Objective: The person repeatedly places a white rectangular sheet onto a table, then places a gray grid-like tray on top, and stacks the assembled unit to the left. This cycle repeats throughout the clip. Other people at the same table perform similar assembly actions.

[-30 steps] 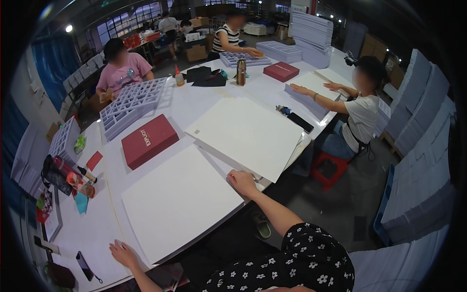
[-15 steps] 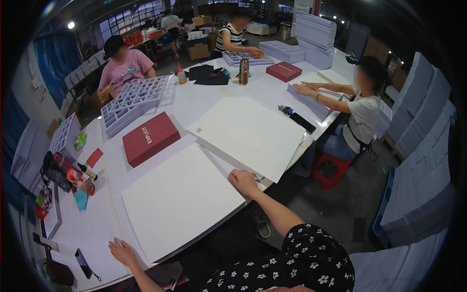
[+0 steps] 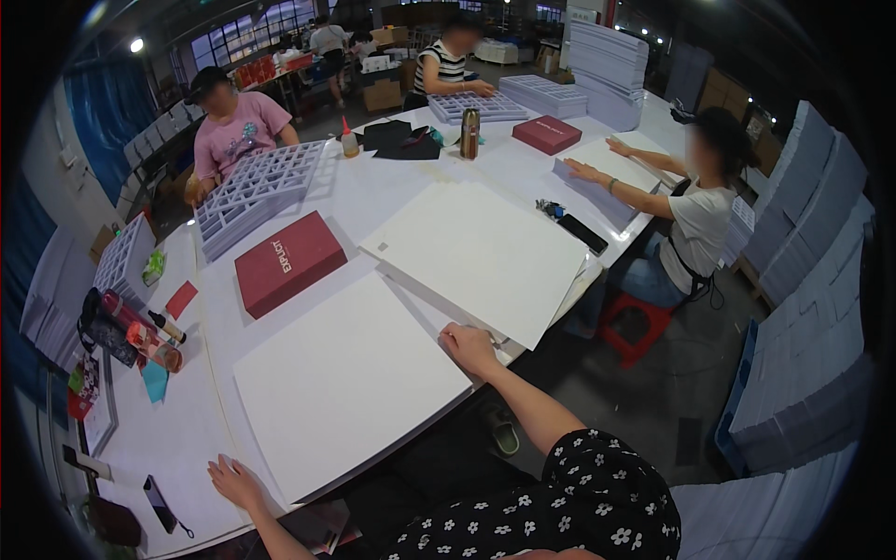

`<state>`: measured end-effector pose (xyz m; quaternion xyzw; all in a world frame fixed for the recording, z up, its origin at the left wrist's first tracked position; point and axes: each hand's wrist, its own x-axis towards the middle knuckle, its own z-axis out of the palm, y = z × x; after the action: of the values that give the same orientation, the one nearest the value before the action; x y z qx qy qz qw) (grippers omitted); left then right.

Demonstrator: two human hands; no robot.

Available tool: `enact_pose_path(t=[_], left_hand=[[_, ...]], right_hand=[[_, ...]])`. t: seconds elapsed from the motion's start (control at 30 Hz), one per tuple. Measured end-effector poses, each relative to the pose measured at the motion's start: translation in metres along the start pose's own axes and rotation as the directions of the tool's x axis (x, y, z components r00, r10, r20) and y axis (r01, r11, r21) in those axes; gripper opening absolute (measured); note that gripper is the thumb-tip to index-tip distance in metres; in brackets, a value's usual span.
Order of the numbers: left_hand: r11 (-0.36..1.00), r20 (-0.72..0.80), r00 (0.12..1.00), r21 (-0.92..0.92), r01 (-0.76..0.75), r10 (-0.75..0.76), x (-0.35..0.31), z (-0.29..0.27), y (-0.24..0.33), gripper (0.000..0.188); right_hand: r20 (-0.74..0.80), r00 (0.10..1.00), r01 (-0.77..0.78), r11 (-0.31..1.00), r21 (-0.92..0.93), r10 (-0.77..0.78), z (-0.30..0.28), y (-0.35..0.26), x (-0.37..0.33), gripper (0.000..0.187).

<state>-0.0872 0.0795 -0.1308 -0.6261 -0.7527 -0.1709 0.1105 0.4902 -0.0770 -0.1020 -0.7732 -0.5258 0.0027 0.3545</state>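
A large white board (image 3: pixel 350 397) lies flat on the table in front of me, between my two hands. My left hand (image 3: pixel 235 483) rests on the tabletop beside its near left corner, fingers spread and holding nothing. Near the board's right corner, my right hand (image 3: pixel 469 349) leans on the table with its fingers curled in and nothing seen in them. Just beyond that hand lies a second white board (image 3: pixel 481 266), set at an angle and carrying a small grey square near its left corner. A maroon box (image 3: pixel 289 265) sits past the first board.
White grid trays (image 3: pixel 257 198) are stacked at the far left. Bottles (image 3: pixel 154 347) and a phone (image 3: pixel 161 505) lie on my left. At right, a co-worker's hands (image 3: pixel 588 173) rest on a white panel, near another phone (image 3: pixel 581 234). A steel flask (image 3: pixel 469 135) stands farther back.
My hands and both boards stay put. The co-worker at right has moved one hand farther out over the panel. The pink-shirted person at far left has shifted slightly.
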Motion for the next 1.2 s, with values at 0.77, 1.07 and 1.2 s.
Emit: enact_pose_path(t=[0.77,1.07,1.2], left_hand=[[1.000,-0.028,0.999,-0.005,-0.018,0.018,-0.0004,-0.0001,0.0012,0.039],[0.999,-0.019,0.999,-0.016,-0.030,0.030,-0.0005,-0.0003,0.0067,0.040],[0.999,-0.031,0.999,-0.022,-0.029,0.029,-0.0011,0.0023,0.0035,0.041]], right_hand=[[0.003,1.000,0.006,1.000,0.001,-0.006,0.0005,0.0014,0.0007,0.019],[0.001,1.000,-0.005,1.000,-0.009,0.005,-0.0020,0.0059,-0.0009,0.018],[-0.016,1.000,0.004,1.000,-0.026,-0.004,0.0010,0.0056,0.0007,0.018]])
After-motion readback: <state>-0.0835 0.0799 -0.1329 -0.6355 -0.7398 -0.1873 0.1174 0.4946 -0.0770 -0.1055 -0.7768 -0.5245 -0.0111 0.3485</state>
